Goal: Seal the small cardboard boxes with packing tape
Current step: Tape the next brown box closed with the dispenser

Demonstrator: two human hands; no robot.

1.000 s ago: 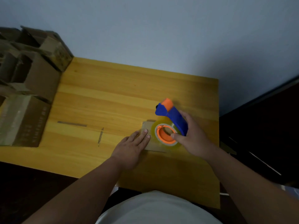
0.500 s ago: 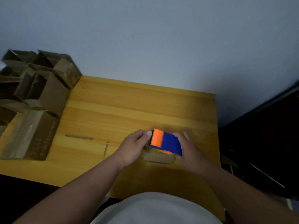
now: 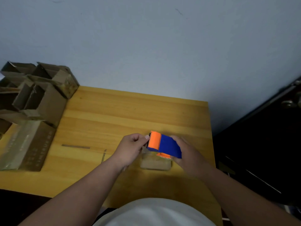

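Observation:
A small flat cardboard box point(image 3: 154, 162) lies on the wooden table point(image 3: 130, 115), near its right front. Above the box my right hand point(image 3: 185, 152) grips a blue and orange tape dispenser point(image 3: 164, 145), its orange roller end pointing left. My left hand point(image 3: 132, 146) has its fingers curled and pinches at the dispenser's roller end, where the tape end would be; the tape itself is too faint to make out. The dispenser hides the far part of the box.
A heap of open cardboard boxes point(image 3: 32, 95) fills the table's back left, with a long closed box point(image 3: 26, 145) in front of it. Two thin strips point(image 3: 75, 146) lie left of my hands. A dark door point(image 3: 268, 144) stands beyond the table's right edge.
The dispenser turned from showing its tape roll to lying with its roller end left, over the box. My left hand left the box top and curled up to the roller end.

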